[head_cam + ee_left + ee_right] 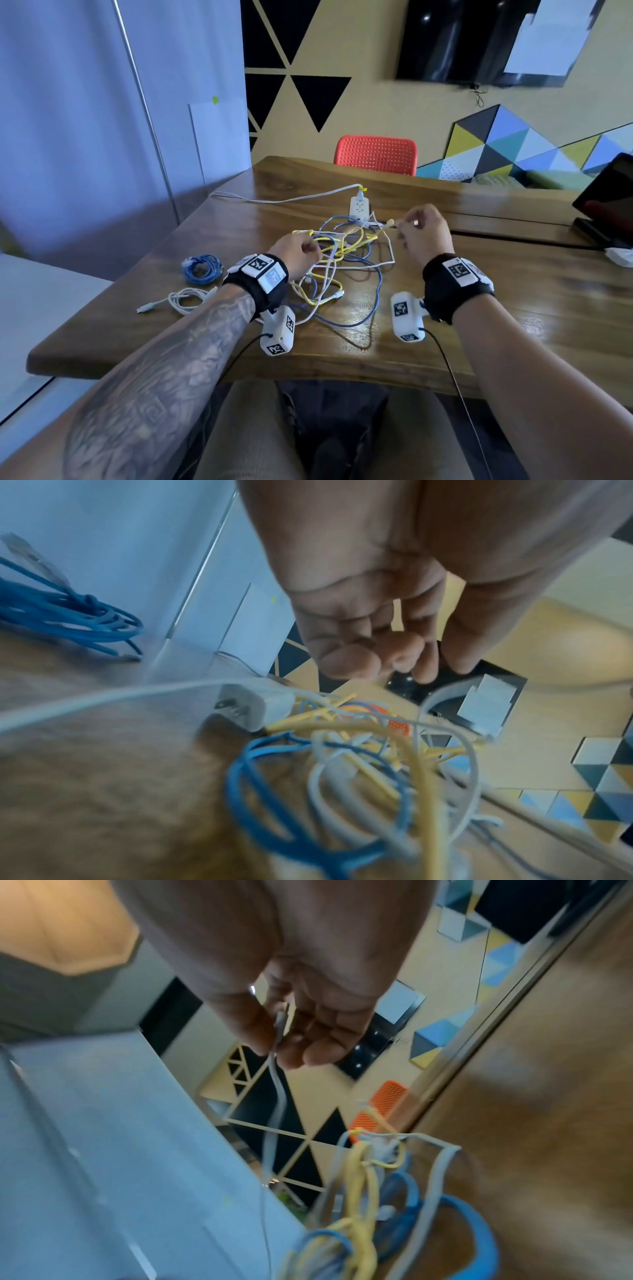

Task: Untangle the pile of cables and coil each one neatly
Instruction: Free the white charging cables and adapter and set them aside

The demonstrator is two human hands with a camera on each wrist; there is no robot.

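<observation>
With the right hand (423,233) pinching the white cable (276,1096) end and the left hand (298,251) curled into the tangle (342,260), draw slowly — steady the pile, don't yank.

A dark wooden desk (479,308) with a glossy top stands in a room with a yellow wall (376,102) painted with black triangles (320,99). A red perforated chair (376,154) sits at the far side. A dark screen (455,37) hangs on the wall above a panel of coloured triangles (507,144). A pale blue-white partition (85,102) fills the left
</observation>
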